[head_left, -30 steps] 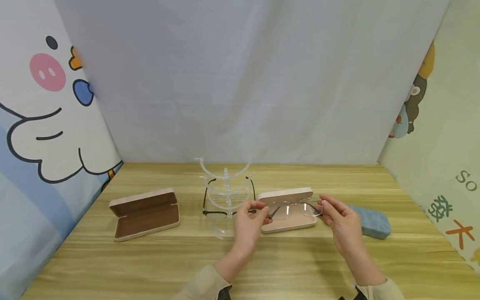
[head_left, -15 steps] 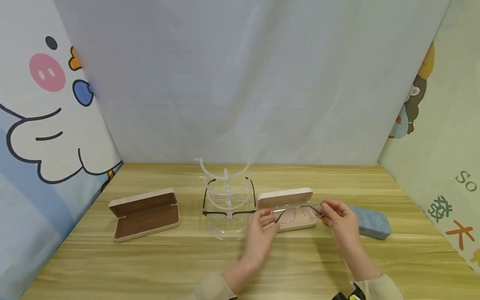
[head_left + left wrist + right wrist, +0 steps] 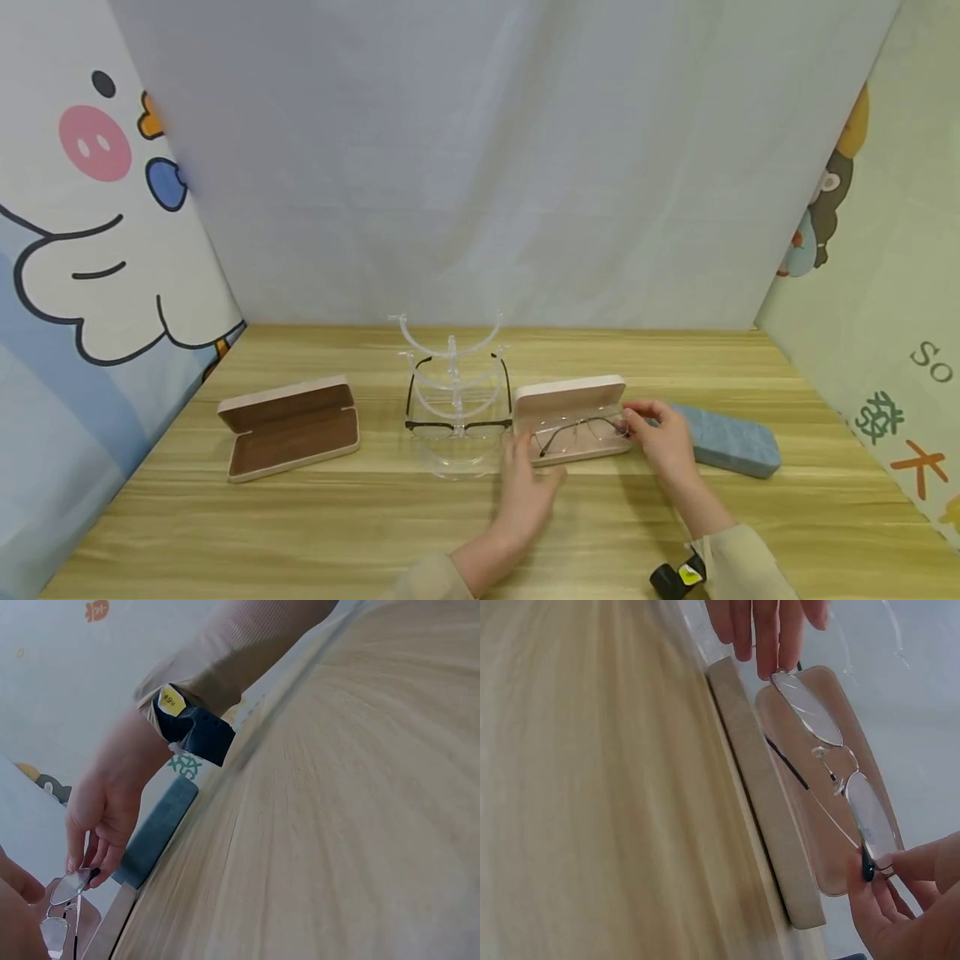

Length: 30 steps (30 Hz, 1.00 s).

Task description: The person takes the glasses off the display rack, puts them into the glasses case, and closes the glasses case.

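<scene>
Thin metal-framed eyeglasses [image 3: 567, 437], temples folded, lie low over the lower half of an open cream glasses case [image 3: 572, 387] with a pinkish lining. My right hand [image 3: 663, 442] pinches their right end between thumb and fingers, as the right wrist view shows closely. At their other end, my left hand [image 3: 521, 492] has straight fingers and its thumb spread away. The left fingertips [image 3: 765, 667] are at the left rim of the frame; whether they touch it or the case is unclear. How far the glasses rest on the lining is hard to tell.
Left of the case stands a clear tiered display stand [image 3: 453, 387] holding black-framed eyeglasses [image 3: 487, 425]. Further left lies an open case with brown lining [image 3: 296, 437]. A closed blue case [image 3: 735, 442] is beside my right hand. A pale curtain [image 3: 480, 167] backs the table.
The eyeglasses have come down from above into the cream case. My left hand has let go of their left end and spread its fingers. My right hand has moved slightly left, still pinching them.
</scene>
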Available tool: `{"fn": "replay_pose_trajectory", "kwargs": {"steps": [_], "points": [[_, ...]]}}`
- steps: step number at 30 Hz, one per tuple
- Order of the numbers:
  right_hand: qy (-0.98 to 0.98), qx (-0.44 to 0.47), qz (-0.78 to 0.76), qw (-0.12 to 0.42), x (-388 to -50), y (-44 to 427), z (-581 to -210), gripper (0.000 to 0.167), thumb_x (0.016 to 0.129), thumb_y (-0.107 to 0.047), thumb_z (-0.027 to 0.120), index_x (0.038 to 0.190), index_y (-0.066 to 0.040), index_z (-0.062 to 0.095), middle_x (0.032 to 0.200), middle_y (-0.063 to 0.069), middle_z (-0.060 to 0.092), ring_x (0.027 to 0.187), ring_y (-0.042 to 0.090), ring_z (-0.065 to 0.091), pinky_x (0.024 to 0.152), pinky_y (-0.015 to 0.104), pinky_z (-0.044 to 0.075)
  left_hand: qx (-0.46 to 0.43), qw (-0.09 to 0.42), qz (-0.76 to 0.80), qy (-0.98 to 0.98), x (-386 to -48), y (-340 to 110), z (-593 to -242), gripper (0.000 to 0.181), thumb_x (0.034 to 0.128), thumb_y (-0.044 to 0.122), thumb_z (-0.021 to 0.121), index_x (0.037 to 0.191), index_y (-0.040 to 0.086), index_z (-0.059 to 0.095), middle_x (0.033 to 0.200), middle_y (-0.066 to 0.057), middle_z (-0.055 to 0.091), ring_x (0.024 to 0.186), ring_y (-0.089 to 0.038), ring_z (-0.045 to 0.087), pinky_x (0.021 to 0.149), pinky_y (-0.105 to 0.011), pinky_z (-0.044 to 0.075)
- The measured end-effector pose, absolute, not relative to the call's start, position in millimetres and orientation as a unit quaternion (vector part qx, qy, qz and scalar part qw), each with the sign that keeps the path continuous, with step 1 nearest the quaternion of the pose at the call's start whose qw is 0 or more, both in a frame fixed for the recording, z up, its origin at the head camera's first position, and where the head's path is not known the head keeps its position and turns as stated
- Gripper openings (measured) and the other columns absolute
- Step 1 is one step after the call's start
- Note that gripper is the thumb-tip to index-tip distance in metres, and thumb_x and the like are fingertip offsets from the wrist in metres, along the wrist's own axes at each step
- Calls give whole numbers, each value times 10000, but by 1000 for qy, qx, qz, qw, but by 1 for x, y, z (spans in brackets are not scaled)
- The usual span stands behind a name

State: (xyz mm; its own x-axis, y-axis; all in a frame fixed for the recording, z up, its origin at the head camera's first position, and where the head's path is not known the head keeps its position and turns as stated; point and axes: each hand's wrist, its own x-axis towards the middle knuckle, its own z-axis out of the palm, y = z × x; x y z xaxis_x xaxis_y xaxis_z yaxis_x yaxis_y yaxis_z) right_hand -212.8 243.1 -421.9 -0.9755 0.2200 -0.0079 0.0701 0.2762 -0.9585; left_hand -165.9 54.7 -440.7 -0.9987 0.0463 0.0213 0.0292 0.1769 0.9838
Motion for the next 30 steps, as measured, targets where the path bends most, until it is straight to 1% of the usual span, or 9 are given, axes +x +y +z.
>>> {"fn": "replay_pose_trajectory", "kwargs": {"steps": [2, 5, 9, 13, 16, 18, 20, 24, 30], "points": [[-821, -86, 560, 70, -215, 243, -425, 267, 924, -74, 503, 1139, 80, 540, 1054, 197, 571, 718, -23, 604, 671, 164, 515, 32, 23, 634, 772, -165, 55, -443, 713, 823, 130, 607, 1405, -31, 226, 1457, -245, 165, 1325, -444, 166, 1043, -609, 162], [-861, -76, 496, 84, -216, 243, -428, 219, 910, -84, 526, 1075, 45, 591, 979, 191, 630, 722, 59, 621, 616, 192, 511, 42, 41, 627, 776, -165, 55, -443, 766, 822, 138, 605, 1414, -63, 162, 1464, -267, 122, 1334, -453, 117, 1051, -608, 128], [-901, -56, 419, 96, -215, 243, -430, 187, 895, -115, 553, 1015, 7, 629, 956, 172, 651, 770, 188, 634, 594, 233, 484, 43, 44, 615, 786, -166, 55, -442, 802, 805, 146, 624, 1409, -87, 150, 1466, -271, 106, 1335, -457, 93, 1055, -606, 124], [-924, -35, 367, 104, -214, 242, -428, 183, 873, -105, 563, 1005, -2, 634, 967, 174, 651, 860, 273, 616, 677, 339, 490, 48, 44, 607, 792, -169, 56, -441, 815, 808, 138, 621, 1417, -80, 126, 1478, -245, 83, 1340, -444, 66, 1052, -608, 138], [-935, -20, 338, 102, -212, 241, -426, 212, 859, -104, 568, 1032, 9, 618, 1014, 201, 642, 960, 344, 585, 788, 443, 476, 47, 43, 600, 798, -171, 59, -442, 837, 802, 136, 625, 1425, -66, 103, 1486, -227, 65, 1344, -435, 56, 1051, -606, 147], [-939, -14, 329, 96, -210, 240, -425, 241, 861, -105, 563, 1061, 24, 603, 1049, 224, 627, 1008, 379, 561, 830, 485, 457, 43, 44, 593, 803, -172, 61, -442, 856, 796, 142, 631, 1430, -57, 91, 1489, -218, 57, 1345, -432, 56, 1048, -607, 152], [-942, -9, 323, 93, -208, 240, -425, 263, 867, -111, 561, 1085, 34, 590, 1081, 236, 613, 1034, 395, 546, 849, 503, 447, 38, 44, 590, 805, -173, 63, -443, 858, 789, 145, 633, 1431, -53, 100, 1495, -209, 21, 1351, -426, 32, 1050, -608, 138], [-947, 2, 308, 95, -204, 240, -423, 266, 859, -103, 560, 1079, 42, 601, 1074, 234, 610, 991, 384, 569, 821, 497, 464, 30, 38, 591, 805, -174, 65, -445, 840, 776, 140, 637, 1418, -75, 139, 1494, -216, -38, 1356, -422, -9, 1059, -598, 123], [-957, 5, 274, 97, -195, 240, -421, 277, 843, -105, 575, 1061, 62, 612, 1029, 264, 584, 849, 342, 606, 687, 458, 491, 31, 18, 580, 814, -177, 63, -445, 800, 772, 144, 628, 1390, -113, 191, 1464, -274, 74, 1335, -446, 75, 1059, -587, 159]]}}
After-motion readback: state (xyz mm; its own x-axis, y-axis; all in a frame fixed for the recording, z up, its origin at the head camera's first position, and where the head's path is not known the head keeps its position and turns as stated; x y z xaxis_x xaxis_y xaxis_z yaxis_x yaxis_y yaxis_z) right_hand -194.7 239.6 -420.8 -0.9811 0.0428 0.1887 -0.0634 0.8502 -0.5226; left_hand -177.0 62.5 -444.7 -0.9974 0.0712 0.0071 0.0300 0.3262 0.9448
